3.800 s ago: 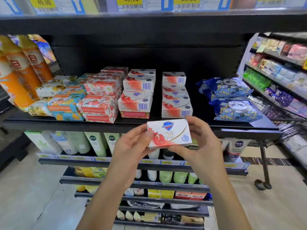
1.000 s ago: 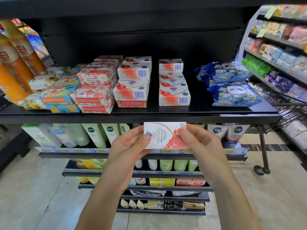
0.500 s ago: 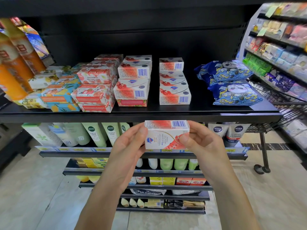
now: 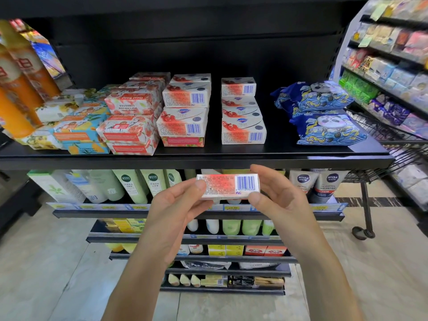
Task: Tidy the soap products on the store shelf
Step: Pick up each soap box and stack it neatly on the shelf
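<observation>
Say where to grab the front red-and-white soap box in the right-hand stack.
Pinch the front red-and-white soap box by its two short ends, coming from the front and above. It lies flat, long barcode side outward, with gaps at both ends; boxes behind block the rear.

Head view, down toward shelf (image 4: 196, 158)

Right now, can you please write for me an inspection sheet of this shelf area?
Surface: black shelf, loaded with soap.
Job's things: box held in front of the shelf, barcode side to the camera; stacks of matching boxes on the shelf; wrapped soaps left of them.
Clutter: panda packs at the right end; orange bottles at the left.
Hands: left hand and right hand each pinch one end of the box.
Cables: nothing seen.
Surroundings: tubes on the lower shelf; rack to the right.
</observation>
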Tool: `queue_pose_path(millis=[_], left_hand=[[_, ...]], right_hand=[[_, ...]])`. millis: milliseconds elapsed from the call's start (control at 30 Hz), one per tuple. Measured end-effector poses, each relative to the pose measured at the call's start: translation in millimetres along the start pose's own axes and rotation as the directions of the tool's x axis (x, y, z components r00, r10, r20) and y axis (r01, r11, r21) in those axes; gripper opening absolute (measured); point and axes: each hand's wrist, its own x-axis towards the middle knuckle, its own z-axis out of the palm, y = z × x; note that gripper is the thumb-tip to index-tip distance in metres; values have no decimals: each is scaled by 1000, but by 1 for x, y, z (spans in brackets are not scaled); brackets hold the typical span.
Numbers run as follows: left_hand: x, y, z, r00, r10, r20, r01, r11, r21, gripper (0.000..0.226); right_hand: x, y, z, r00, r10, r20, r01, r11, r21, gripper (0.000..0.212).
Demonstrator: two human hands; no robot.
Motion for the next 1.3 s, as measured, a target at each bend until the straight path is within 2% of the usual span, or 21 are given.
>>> queue_pose_path(millis=[167,233,333,400,567,700,933,1033,1167,1300], left_hand=[[1,-5,0,999,32,14,-32,999,23,63],[1,-6,1,999,38,18,-38,999,29,63],[2,-7,2,1000,28,12,-28,999,30,61],[2,-8,2,1000,15,-4,-14,1000,26,58],[5,-7,5,1000,25,-7,-25,997,69,58],[8,-9,5,999,35,-33,-35,999,3,64],[9,-11,5,997,67,-36,-69,996,-51,35],[11,-11,3,990,97,-105,-107,990,-88,31],[12,-2,1,979,156,-128,-170,980,-101,30],[23,14,-8,961,228,-156,-239,970,-53,35]], right_hand=[[1,0,2,980,169,-105,-170,985,-6,58],[1,0,3,978,172,-117,-174,985,-13,60],[1,-1,3,978,170,-121,-173,985,-8,47],[2,1,1,981,154,-121,-153,988,10,47],[2,3,-2,993,55,-106,-54,998,13,45],[4,8,-6,993,-58,-98,59,998,5,54],[8,5,-4,986,-164,-11,163,986,-14,68],[11,2,2,982,-189,21,190,970,-154,72],[25,-5,11,957,-291,16,275,885,-375,77],[44,-23,22,912,-405,69,393,812,-431,68]])
